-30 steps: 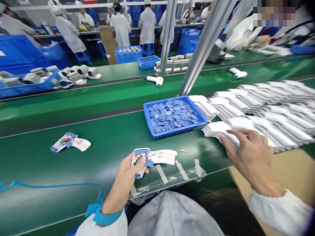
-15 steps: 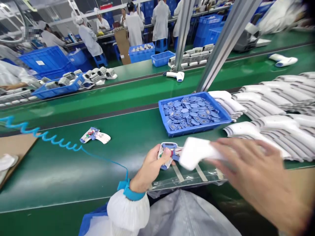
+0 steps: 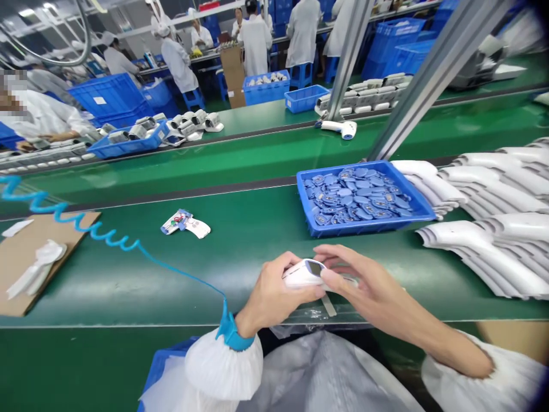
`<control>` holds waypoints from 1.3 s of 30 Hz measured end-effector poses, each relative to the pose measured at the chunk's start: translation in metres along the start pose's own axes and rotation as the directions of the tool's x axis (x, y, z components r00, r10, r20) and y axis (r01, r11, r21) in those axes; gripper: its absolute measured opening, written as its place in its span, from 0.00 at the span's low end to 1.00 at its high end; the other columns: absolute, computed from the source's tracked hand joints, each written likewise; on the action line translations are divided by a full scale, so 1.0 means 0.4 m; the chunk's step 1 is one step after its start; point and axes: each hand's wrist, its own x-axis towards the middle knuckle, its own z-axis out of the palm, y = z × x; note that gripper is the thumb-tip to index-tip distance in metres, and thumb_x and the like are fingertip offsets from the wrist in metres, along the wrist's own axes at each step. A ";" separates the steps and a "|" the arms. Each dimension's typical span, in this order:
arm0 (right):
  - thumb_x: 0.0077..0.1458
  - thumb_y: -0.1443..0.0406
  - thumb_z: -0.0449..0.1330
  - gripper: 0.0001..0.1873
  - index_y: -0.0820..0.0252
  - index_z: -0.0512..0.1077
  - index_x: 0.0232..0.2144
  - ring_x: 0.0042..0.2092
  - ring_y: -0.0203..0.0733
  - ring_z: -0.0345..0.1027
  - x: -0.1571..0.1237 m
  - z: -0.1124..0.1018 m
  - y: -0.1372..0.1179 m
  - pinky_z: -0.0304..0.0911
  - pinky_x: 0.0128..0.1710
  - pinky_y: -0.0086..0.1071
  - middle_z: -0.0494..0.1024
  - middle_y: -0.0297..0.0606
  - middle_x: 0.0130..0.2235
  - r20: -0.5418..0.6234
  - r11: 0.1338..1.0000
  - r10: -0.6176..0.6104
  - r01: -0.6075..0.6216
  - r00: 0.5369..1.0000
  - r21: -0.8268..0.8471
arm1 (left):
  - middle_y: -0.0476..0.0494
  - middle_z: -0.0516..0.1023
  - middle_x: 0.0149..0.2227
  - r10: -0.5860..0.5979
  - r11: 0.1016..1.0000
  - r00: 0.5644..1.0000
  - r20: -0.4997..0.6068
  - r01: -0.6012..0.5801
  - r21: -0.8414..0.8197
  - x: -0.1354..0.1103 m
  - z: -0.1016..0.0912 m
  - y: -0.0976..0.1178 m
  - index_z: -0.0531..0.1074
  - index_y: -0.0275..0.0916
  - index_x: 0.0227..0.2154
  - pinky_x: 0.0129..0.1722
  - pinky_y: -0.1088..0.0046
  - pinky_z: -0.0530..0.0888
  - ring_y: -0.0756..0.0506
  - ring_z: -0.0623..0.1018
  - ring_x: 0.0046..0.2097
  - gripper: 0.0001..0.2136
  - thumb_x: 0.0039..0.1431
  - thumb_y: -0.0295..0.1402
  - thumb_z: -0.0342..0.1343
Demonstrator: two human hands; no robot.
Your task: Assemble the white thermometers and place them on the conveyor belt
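My left hand (image 3: 274, 290) is wrapped round a white infrared thermometer (image 3: 299, 274), its small dark screen facing me at the right end. My right hand (image 3: 364, 280) is at that end, thumb against the casing beside the screen and fingers curved behind it. Much of the thermometer's handle is hidden by the hands. A blue coiled cord (image 3: 115, 240) leads to the blue band (image 3: 235, 337) on my left wrist. Farther left on the green bench lies an opened thermometer half (image 3: 186, 223) with its wires and blue parts showing.
A blue tray (image 3: 355, 229) of small blue parts stands beyond my hands. Stacked white casing shells (image 3: 484, 240) fill the right side. Cardboard (image 3: 12, 257) lies at left. Metal posts (image 3: 351, 57) rise behind the tray; a finished thermometer (image 3: 341, 128) sits on the belt. Co-workers sit farther back.
The white shell in my right hand has come down onto the open half in my left, and the two now form one closed body. The view has shifted left.
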 end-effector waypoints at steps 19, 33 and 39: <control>0.69 0.55 0.51 0.27 0.57 0.62 0.17 0.24 0.34 0.57 0.100 0.153 -0.089 0.50 0.28 0.33 0.63 0.31 0.20 -0.446 0.956 -0.194 0.066 0.874 -0.286 | 0.37 0.81 0.36 0.080 0.882 0.993 -0.091 -0.028 0.471 -0.037 0.013 -0.011 0.71 0.36 0.43 0.31 0.66 0.69 0.39 0.80 0.34 0.12 0.58 0.36 0.57; 0.58 0.65 0.62 0.08 0.63 0.80 0.34 0.39 0.52 0.75 0.322 -0.114 0.087 0.66 0.41 0.42 0.82 0.49 0.37 -0.206 0.780 -0.141 -0.019 0.968 -0.625 | 0.41 0.79 0.47 0.290 0.573 0.936 -0.199 -0.003 0.819 -0.055 -0.141 -0.002 0.70 0.40 0.51 0.47 0.61 0.70 0.38 0.78 0.48 0.17 0.60 0.31 0.64; 0.63 0.67 0.56 0.13 0.65 0.79 0.43 0.44 0.54 0.76 0.305 -0.134 0.079 0.68 0.47 0.46 0.82 0.50 0.42 -0.232 0.803 -0.200 0.023 0.952 -0.596 | 0.44 0.79 0.38 0.209 0.659 0.914 -0.347 0.131 0.741 -0.019 -0.145 0.007 0.70 0.40 0.42 0.38 0.66 0.69 0.41 0.78 0.39 0.09 0.62 0.35 0.61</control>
